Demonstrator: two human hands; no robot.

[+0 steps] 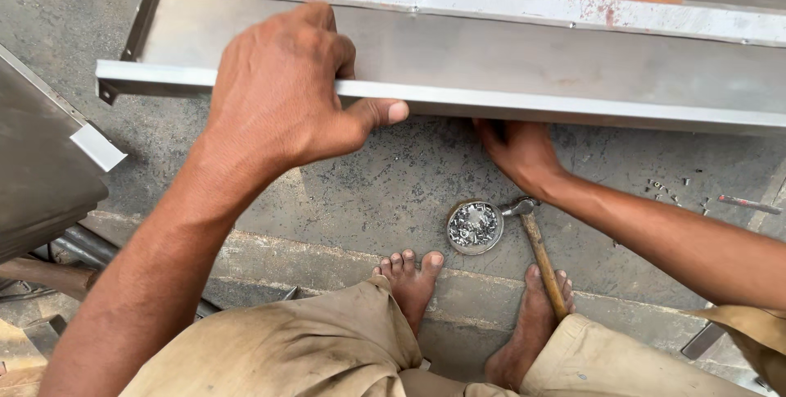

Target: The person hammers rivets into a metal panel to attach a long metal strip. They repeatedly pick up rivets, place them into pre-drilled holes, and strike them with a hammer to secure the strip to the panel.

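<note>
A long folded sheet-metal panel point(524, 61) lies across the upper part of the view, raised a little above the concrete floor. My left hand point(282, 90) grips its near folded edge, fingers over the top and thumb along the front lip. My right hand point(517, 150) reaches under that same edge further right, fingers hidden beneath the metal. A riveted metal strip point(491, 0) runs along the far side of the panel.
A small round tin of metal rivets point(474, 226) and a wooden-handled hammer point(540, 254) lie on the floor by my bare feet point(413, 278). Loose rivets point(667, 191) and a thin rod point(749, 204) lie at right. Another metal panel point(45, 160) sits at left.
</note>
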